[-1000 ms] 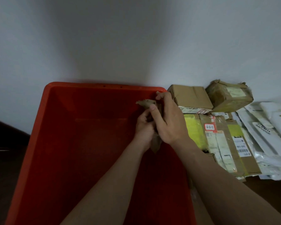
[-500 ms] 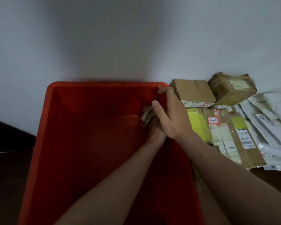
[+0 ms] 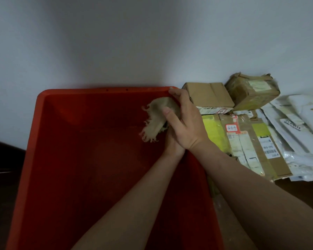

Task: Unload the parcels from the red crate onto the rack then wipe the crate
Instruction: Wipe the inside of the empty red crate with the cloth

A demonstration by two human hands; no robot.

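Note:
The red crate (image 3: 65, 159) stands in front of me with nothing but my hands and a rag inside it. A frayed beige rag (image 3: 157, 118) is at the crate's far right inner corner. My right hand (image 3: 186, 123) grips the rag, with its fingers reaching the crate's rim. My left hand (image 3: 172, 145) lies under the right one, mostly hidden, and appears to hold the rag's lower part. Brown cardboard parcels (image 3: 208, 95) lie to the right of the crate.
Against the white wall at the right sit two cardboard boxes, the second one (image 3: 253, 91) wrapped in tape. Flat taped parcels (image 3: 246, 141) and several white mailer bags (image 3: 300, 123) lie beside them. A dark surface (image 3: 2, 177) is left of the crate.
Both hands stayed at the crate's far right corner, shifting down and then back up. The rag has spread out and now shows more to the left of my right hand.

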